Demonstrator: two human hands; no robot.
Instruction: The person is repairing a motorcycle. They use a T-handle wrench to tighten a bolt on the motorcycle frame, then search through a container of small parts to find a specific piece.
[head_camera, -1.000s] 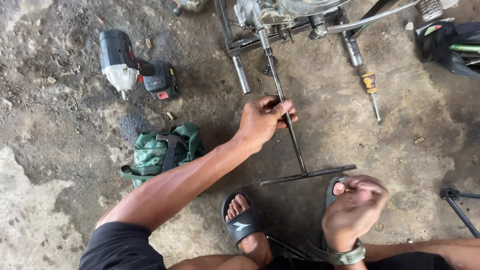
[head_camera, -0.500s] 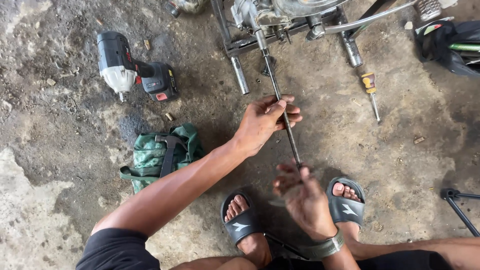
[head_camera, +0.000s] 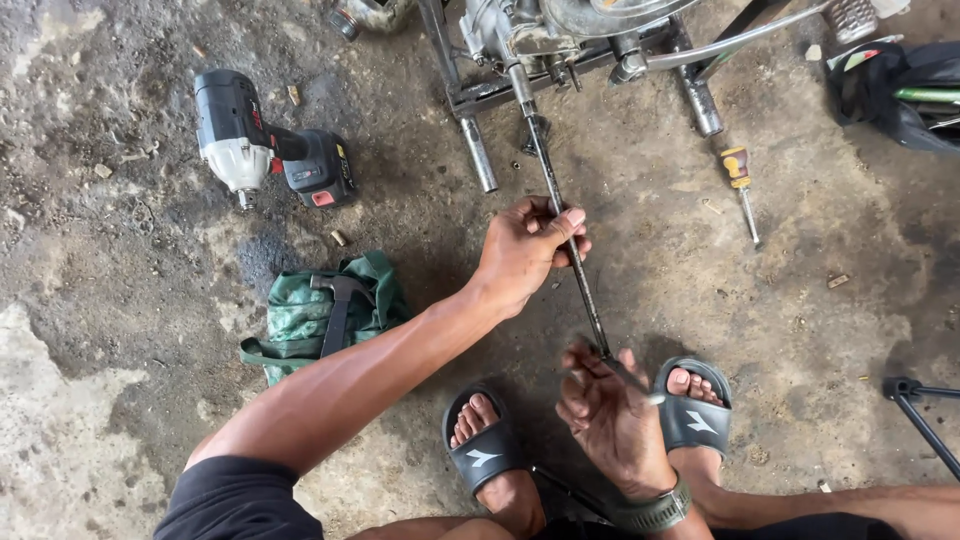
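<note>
We see the left hand (head_camera: 528, 252) wrapped around the shaft of a long T-handle wrench (head_camera: 568, 240), fingers curled over it about midway along. The wrench runs from the underside of a motorcycle engine (head_camera: 540, 30) at the top of the view down toward the person's feet. The right hand (head_camera: 612, 412) is closed on the wrench's lower end, fingers bent around the handle just above the grey sandal (head_camera: 700, 418); the handle itself is mostly hidden by the fingers. A cordless impact wrench (head_camera: 262, 142) lies on the stained concrete floor (head_camera: 120, 300), well apart to the left. A green tool bag (head_camera: 325, 312) with a hammer (head_camera: 338, 300) lies beside the left forearm. A screwdriver (head_camera: 741, 185) lies to the right of the wrench.
</note>
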